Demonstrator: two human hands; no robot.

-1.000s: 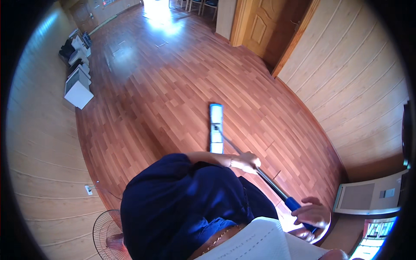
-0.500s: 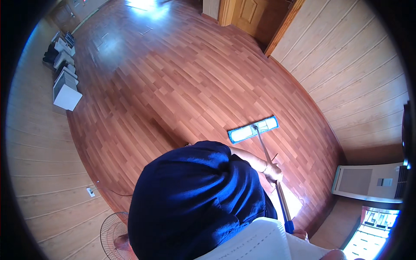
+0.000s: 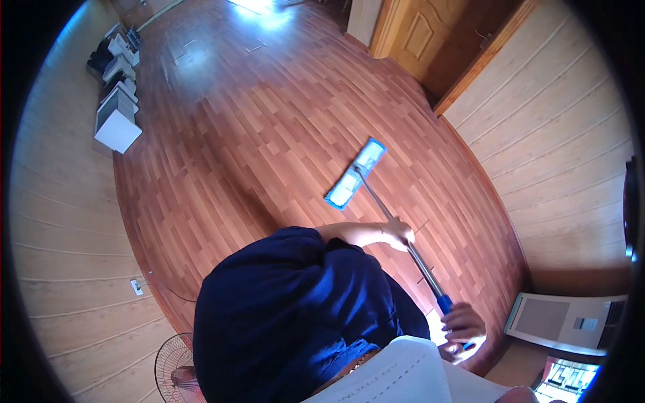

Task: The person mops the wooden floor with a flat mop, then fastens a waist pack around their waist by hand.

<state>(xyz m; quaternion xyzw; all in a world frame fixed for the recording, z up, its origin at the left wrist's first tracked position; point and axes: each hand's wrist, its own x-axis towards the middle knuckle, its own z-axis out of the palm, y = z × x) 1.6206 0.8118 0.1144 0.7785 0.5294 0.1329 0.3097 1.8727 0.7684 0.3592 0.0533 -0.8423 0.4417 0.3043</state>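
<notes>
A flat mop with a blue-edged pale head [image 3: 355, 173] lies on the reddish wood floor [image 3: 255, 134], its metal pole [image 3: 376, 201] running down-right toward me. My left hand [image 3: 396, 233] grips the pole at mid-length, the bare forearm reaching out from my dark blue shirt [image 3: 295, 316]. My right hand [image 3: 462, 328] closes around the blue grip at the pole's near end, low on the right. A white sheet-like thing [image 3: 396, 376] hides the bottom edge below my right hand.
White boxy units [image 3: 117, 124] line the left wall. A standing fan [image 3: 176, 371] is at lower left, near a wall socket [image 3: 136, 287] with a cable. A wooden door [image 3: 430, 33] is at the top, a white floor-standing unit [image 3: 564, 322] at right.
The mop head has slid away from me and to the left, turning to a steeper diagonal. My right hand has come into view on the blue grip; my left hand stays on the pole.
</notes>
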